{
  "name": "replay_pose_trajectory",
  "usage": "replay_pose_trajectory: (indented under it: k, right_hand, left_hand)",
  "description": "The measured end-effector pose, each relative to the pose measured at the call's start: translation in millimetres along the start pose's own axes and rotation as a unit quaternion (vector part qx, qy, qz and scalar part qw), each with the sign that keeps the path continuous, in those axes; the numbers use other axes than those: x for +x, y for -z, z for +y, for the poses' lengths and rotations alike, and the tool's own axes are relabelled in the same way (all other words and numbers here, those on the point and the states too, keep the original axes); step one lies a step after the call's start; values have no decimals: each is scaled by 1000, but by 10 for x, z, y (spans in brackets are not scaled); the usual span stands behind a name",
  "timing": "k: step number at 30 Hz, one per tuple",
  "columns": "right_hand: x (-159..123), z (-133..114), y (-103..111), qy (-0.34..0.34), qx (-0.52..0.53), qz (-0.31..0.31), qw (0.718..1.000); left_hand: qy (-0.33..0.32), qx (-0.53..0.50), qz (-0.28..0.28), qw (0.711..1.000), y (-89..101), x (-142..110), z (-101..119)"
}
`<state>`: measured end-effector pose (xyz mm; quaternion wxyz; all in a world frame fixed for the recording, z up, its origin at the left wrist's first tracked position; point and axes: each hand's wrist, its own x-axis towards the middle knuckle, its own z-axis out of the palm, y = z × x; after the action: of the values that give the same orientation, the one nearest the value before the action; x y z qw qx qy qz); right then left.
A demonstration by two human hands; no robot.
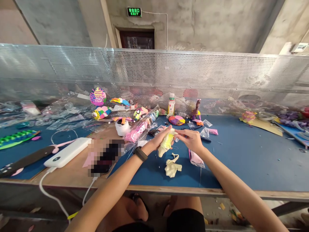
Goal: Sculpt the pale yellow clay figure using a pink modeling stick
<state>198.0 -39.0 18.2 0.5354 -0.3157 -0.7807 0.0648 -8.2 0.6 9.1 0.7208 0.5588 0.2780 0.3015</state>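
My left hand point(159, 139), with a dark band on its wrist, is wrapped round a pale yellow lump of modelling clay point(166, 143) with a brighter yellow patch. The lump is held above the blue table top. At its upper right, the fingers of my right hand point(193, 139) are pinched together close against it. What lies between those fingertips is too small to make out. Below the hands, a flattened piece of cream clay point(173, 167) with a thin curled strip rests on the table. A pink clay packet point(196, 159) lies under my right wrist.
A white power bank point(69, 151) and a phone point(108, 158) with cables lie at left. Behind the hands stand a bottle point(171, 104), a white clay figure point(122, 128) and colourful clay pieces. Plastic wrappers cover the back left. A perforated metal screen point(193, 71) borders the table point(246, 154).
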Motion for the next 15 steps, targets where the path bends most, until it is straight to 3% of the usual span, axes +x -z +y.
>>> replay_pose_trajectory:
  k: [4, 8, 12, 15]
  right_hand:
    - [-9, -32, -20, -51, 37, -6, 998]
    - [-11, -86, -46, -171, 127, 4, 977]
    - [-1, -150, -125, -272, 247, 20, 930]
    - [2, -178, -186, -300, 301, 31, 905]
  left_hand:
    - [-20, 13, 4, 1000, -30, -5, -2]
    - [-176, 88, 117, 973, -75, -43, 5]
    - [-365, 251, 251, 861, -70, -102, 29]
    - [-439, 313, 284, 793, -31, -127, 31]
